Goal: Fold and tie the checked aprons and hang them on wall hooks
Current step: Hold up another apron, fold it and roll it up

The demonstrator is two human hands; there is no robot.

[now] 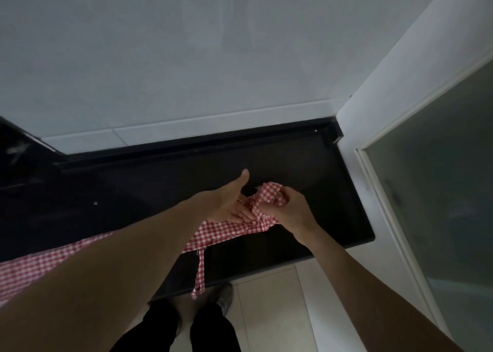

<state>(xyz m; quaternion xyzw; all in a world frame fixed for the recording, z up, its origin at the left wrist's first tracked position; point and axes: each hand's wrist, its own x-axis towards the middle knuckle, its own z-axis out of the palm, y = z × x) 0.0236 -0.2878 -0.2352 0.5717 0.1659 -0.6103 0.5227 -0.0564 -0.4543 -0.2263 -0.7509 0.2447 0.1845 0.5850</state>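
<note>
While a person looks down from head height, a red-and-white checked apron (226, 231) lies along the near edge of a dark, glossy tabletop (149, 191), partly folded into a narrow band. The left hand (229, 205) lies flat on the cloth with straight fingers (244, 215) pressing it down and the thumb raised, pointing away from the body. Just beside it, touching the same fabric, the right hand (289, 207) curls around a bunched end of the apron and lifts it slightly off the surface. One apron tie (200, 274) hangs over the front edge of the tabletop toward the floor. More checked fabric (40, 263) shows at the lower left under the left forearm. Pale tiled wall (186, 58) stands behind the tabletop, and a frosted glass door (440, 178) is at the right. Dark trouser legs and a shoe (225, 295) show on a light tiled floor below.
</note>
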